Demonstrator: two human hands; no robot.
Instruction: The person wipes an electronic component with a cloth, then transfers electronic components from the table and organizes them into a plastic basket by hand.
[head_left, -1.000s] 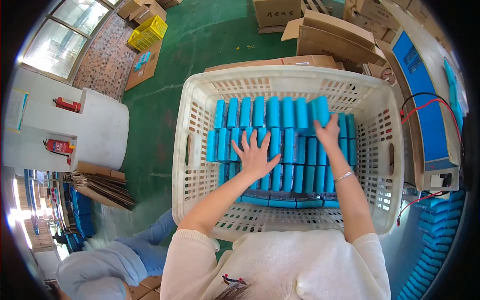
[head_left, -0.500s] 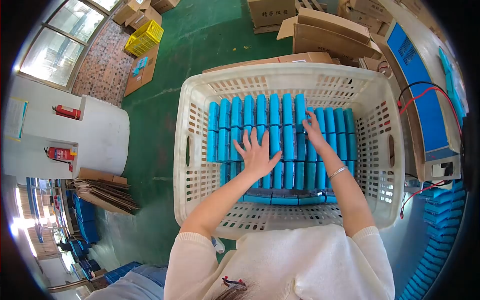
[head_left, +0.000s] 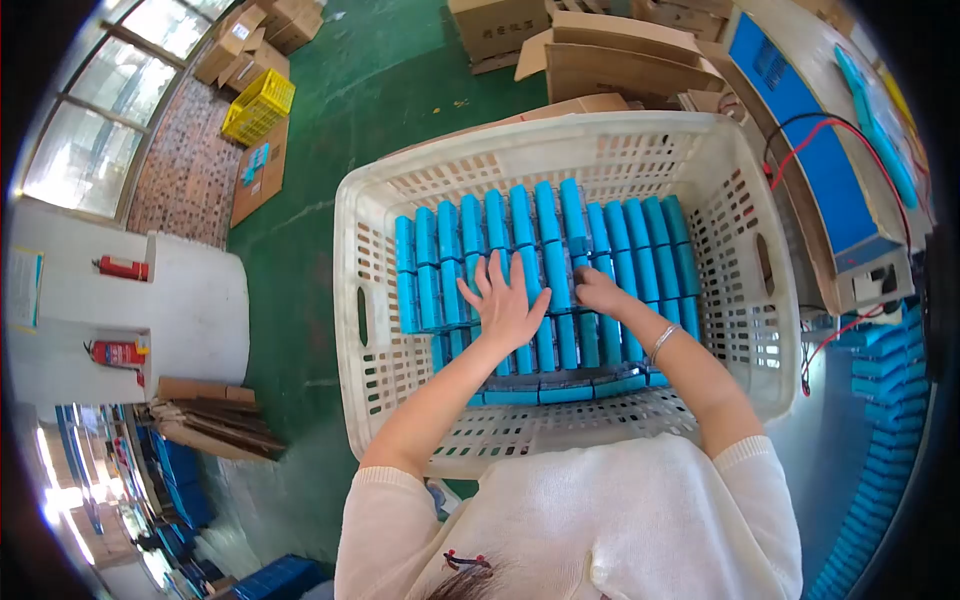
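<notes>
Rows of blue rectangular blocks with clear or dark sides stand packed in a white perforated plastic basket. My left hand lies with fingers spread across the tops of blocks in the middle rows. Just to its right, my right hand has its fingers bent and closed at a block beside the step between the higher left group and the lower right group. The fingertips are partly hidden there. More blocks lie lengthwise along the basket's near side.
Cardboard boxes stand behind the basket. At right are a blue-and-white machine with red and black leads, and long stacks of blue blocks. A yellow crate and fire extinguishers are at left.
My right hand has moved left and nearer to me, and its fingers have curled in. The left hand stays spread on the blocks. The whole view has shifted and turned slightly.
</notes>
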